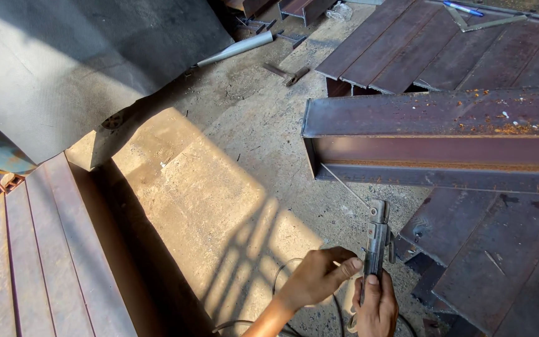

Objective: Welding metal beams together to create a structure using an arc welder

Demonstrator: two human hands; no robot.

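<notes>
- Below the steel beam (pixel 438 140), right hand (pixel 375 309) has its grip clamped on the welding holder (pixel 377 240).
- Left hand (pixel 319 278) pinches the holder too; its rod (pixel 344 185) touches the beam.

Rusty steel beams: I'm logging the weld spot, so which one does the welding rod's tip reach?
The raised rusty I-shaped beam on the right; the thin rod meets its open end, while the flat-lying beams sit apart.

One view only — a head-worn camera looking steeply down and forward over a concrete floor (pixel 219 206). The person's own hands enter at the bottom edge, close to the lens. A rusty steel beam (pixel 438 140) crosses the right side nearer mid-frame — stacked steel sections (pixel 444 43) lie farther off, top right.
</notes>
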